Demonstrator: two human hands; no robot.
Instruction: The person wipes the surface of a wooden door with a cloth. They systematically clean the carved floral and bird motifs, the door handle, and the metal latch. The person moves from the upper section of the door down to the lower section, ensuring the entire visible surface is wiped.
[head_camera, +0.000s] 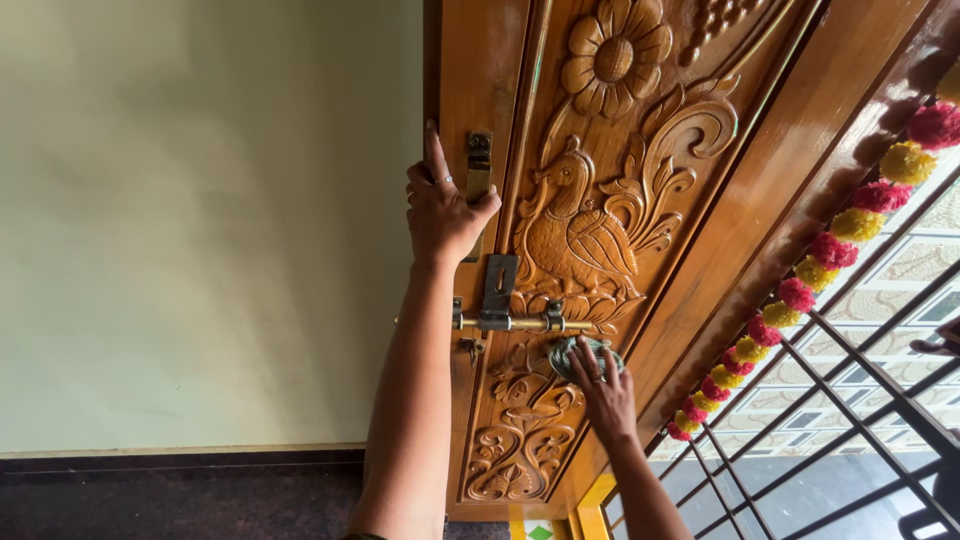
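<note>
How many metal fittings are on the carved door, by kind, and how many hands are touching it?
Sliding bolt with its hasp: 1
Upper latch plate, by the left thumb: 1
Round handle, under the right fingers: 1
Hands on the door: 2, left hand and right hand
Total: 5

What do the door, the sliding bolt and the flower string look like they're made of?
Door: carved wood, glossy varnish, visible grain. Sliding bolt: probably brass, yellow metallic shine. Flower string: pink and yellow blooms, real or artificial unclear.
</note>
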